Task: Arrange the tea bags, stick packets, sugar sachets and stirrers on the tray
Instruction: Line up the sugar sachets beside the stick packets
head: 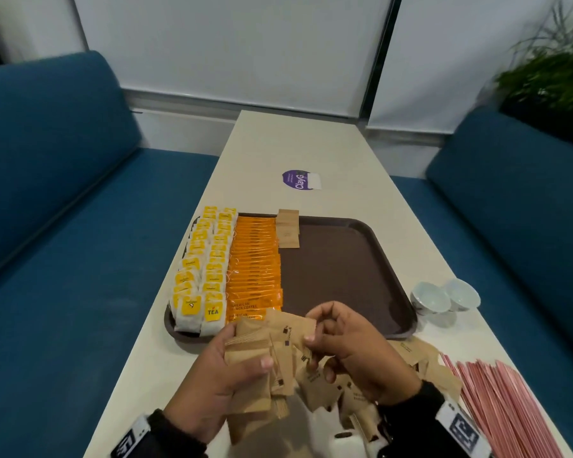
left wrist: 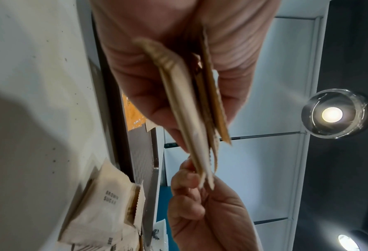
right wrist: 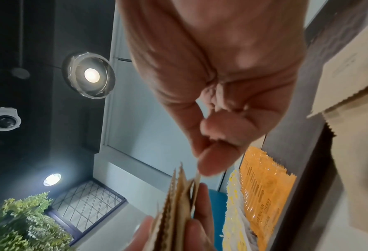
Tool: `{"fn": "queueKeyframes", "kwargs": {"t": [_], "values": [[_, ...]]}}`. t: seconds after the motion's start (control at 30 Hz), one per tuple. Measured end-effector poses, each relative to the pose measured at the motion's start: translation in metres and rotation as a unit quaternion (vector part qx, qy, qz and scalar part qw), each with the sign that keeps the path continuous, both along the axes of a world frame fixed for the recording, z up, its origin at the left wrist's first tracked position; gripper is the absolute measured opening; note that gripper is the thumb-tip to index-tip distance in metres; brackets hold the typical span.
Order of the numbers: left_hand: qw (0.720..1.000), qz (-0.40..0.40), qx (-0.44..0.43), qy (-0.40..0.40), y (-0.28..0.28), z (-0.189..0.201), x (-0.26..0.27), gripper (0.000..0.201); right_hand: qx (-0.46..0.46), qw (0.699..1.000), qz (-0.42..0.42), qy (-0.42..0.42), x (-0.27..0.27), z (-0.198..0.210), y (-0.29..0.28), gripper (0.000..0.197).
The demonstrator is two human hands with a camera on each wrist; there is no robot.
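gripping a fanned stack of brown sugar sachets (head: 255,345) above the desk's (head: 311,150) near edge, the left hand (head: 212,371) holds while the right hand (head: 354,348) pinches one sachet's edge; the started sachet row (head: 287,228) lies ahead on the tray (head: 341,266).

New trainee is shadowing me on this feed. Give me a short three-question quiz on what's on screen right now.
1. True or false: the stirrers are already on the tray.
2. What does the left hand grip? A) tea bags B) a stack of sugar sachets C) stick packets
3. Which sits between the tea bags and the sachets on the tray?

Key: 1 false, they lie on the table; 2 B, the stack; 3 the orange stick packets.
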State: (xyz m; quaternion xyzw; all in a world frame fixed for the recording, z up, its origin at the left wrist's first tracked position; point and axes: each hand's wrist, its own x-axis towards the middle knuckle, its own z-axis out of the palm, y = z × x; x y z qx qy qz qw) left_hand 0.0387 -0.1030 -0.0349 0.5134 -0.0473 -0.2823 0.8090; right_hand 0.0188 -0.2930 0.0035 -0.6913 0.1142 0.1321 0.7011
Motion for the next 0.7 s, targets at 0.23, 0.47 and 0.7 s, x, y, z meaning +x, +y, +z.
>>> {"fn": "queueKeyframes", "kwargs": {"t": [0.23,0.47,0.7], "values": [[0.994,-0.035,0.095,-0.033,0.006,0.001,0.000,0.103,-0.254,0.958,0.119,-0.065,0.001,0.007,0.006,0.017],[0.993,0.000,0.119,-0.004,0.008,-0.008,0.009,0.102,-0.302,0.943,0.134,-0.035,0.054,0.023,-0.011,0.006],[0.985,0.036,0.169,-0.004,0.011,-0.021,0.024,0.115,-0.277,0.960,-0.045,0.014,0.170,0.012,-0.045,0.011]]}}
